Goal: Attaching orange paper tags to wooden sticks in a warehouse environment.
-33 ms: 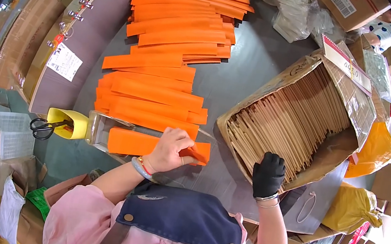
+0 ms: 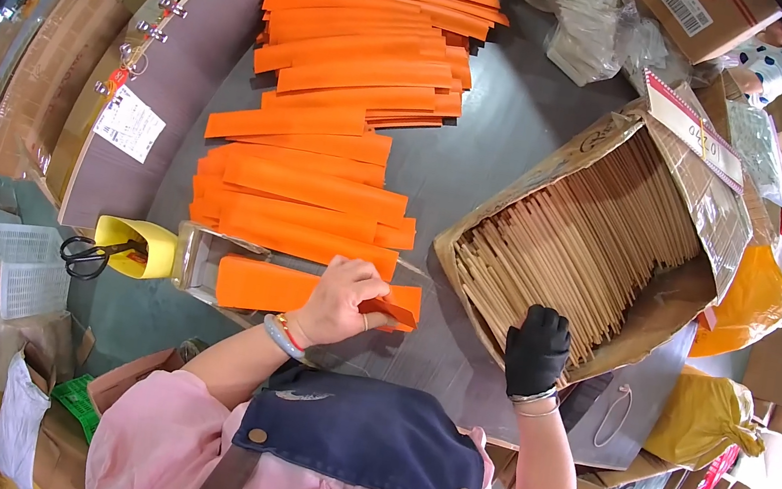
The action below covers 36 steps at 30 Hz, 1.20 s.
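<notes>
My left hand (image 2: 343, 300) is bare and rests on a small stack of orange paper sleeves (image 2: 268, 286) at the table's near edge, fingers pinching the end of the top one. My right hand (image 2: 537, 350), in a black glove, reaches into the near corner of an open cardboard box (image 2: 539, 201) packed with thin wooden sticks (image 2: 578, 242). Beyond my left hand, many more orange sleeves (image 2: 328, 124) lie fanned in overlapping rows across the grey table (image 2: 489, 128).
A clear plastic tray (image 2: 192, 255) and a yellow holder with black scissors (image 2: 96, 253) sit left of the stack. Clear plastic bags (image 2: 595, 32) lie at the far side. Cardboard boxes, an orange bag (image 2: 757, 299) and a yellow bag (image 2: 704, 418) crowd the right.
</notes>
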Motion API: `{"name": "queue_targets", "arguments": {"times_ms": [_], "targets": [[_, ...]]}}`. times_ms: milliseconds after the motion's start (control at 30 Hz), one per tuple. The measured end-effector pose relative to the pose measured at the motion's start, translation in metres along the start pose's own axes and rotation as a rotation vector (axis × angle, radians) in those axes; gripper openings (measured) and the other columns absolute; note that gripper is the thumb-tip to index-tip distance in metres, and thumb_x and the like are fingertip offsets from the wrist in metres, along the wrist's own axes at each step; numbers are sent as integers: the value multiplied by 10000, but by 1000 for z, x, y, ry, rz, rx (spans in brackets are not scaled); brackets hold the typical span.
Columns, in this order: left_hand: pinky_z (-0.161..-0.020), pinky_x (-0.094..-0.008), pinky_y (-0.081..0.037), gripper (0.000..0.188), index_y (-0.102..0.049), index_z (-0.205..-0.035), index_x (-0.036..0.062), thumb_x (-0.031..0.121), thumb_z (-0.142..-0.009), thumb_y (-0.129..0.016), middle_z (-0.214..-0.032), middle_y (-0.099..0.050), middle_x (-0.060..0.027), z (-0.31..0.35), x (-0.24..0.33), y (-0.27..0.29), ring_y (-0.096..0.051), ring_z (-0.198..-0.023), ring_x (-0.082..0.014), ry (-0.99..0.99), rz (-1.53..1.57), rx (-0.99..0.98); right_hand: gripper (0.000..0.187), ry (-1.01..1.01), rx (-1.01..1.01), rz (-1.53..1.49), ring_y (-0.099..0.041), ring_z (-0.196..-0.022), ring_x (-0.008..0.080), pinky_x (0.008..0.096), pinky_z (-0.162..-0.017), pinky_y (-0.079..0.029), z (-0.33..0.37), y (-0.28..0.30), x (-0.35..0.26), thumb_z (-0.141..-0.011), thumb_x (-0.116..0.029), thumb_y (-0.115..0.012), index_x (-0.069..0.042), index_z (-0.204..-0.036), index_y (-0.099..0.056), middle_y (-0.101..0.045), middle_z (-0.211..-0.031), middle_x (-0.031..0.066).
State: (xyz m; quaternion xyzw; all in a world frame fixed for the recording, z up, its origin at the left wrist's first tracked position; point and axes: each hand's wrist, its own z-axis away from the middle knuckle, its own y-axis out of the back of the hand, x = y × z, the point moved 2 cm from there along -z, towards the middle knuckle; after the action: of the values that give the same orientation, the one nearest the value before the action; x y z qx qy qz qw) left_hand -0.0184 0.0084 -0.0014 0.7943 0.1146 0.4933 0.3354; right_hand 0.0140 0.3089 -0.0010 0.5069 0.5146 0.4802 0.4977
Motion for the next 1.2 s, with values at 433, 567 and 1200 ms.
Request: {"name": "queue_targets", "arguments": {"times_ms": [433,567,1200], "targets": [[-781,-367,-366,199,-630,-804,105,92,-684,-788,-883,-602,6,6,-10,3,-552,-828,-216,16,128,-102,73,185,18,-275,-562,-793,372,472,-725,-427,8,57,-18,-920,-77,-545,-62,-980,-583,-593,-824,147],[-784,-369,-370,197,-631,-825,103,72,-687,-769,-887,-605,5,4,-10,4,-558,-842,-221,14,124,-124,162,249,-74,-458,-619,-834,333,455,-733,-459,20,54,-23,-815,-104,-642,-109,-977,-629,-629,-841,101],[-816,-426,-436,252,-693,-974,65,216,-774,-722,-983,-620,-70,-33,19,21,-570,-934,-282,-156,-357,9,453,2,191,-546,-572,-1076,389,464,-919,-453,13,20,-24,-801,-123,-750,-60,-1232,-624,-627,-1132,171]]}}
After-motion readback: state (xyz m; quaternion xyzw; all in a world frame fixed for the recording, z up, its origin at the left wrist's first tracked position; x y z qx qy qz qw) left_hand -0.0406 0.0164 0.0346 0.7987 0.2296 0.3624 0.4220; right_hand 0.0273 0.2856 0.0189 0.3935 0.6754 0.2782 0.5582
